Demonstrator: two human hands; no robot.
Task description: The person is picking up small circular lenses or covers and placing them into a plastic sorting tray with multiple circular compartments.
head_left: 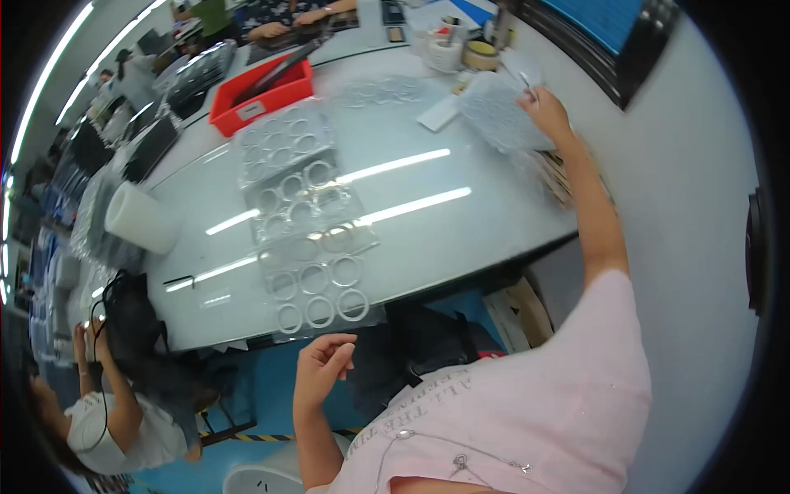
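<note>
My left hand (324, 362) hovers at the table's front edge with its fingers curled and the thumb against them; nothing shows in it. Just beyond it lie several pale rings (319, 311) in rows on clear plastic sheets. More rings sit farther up in a clear tray (284, 140). My right arm reaches to the far right, where my right hand (545, 114) pinches a thin, pen-like tool (525, 80). Beneath and beside that hand is a stack of clear moulded plastic trays (500, 107). A small white block (439, 114) lies to their left.
A red bin (262, 95) stands at the back, near a co-worker's hands (288, 23). Cups and a tape roll (480, 56) are at the back right, below a dark-framed window (592, 41). A white roll (140, 217) stands left; another person (123, 412) sits beside it.
</note>
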